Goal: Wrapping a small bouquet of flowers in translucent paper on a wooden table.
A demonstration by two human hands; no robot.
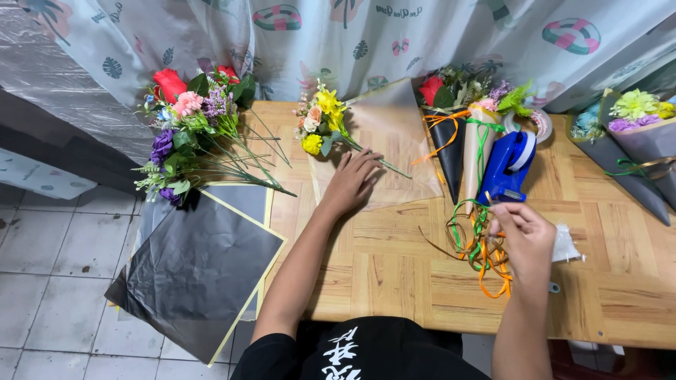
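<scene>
Head view: right hand [522,236] hides tape from blue dispenser [508,166]

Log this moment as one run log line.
left hand: pressing bouquet stems on wrapping paper | right hand: at blue tape dispenser | ribbons loose on table

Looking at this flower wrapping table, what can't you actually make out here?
- Head view: the right hand hides its own fingertips, so any tape pulled from the blue tape dispenser is unclear.
- The left hand covers part of the small bouquet's stems.
- The grey-wrapped bouquet is cut off at the right edge.
</scene>
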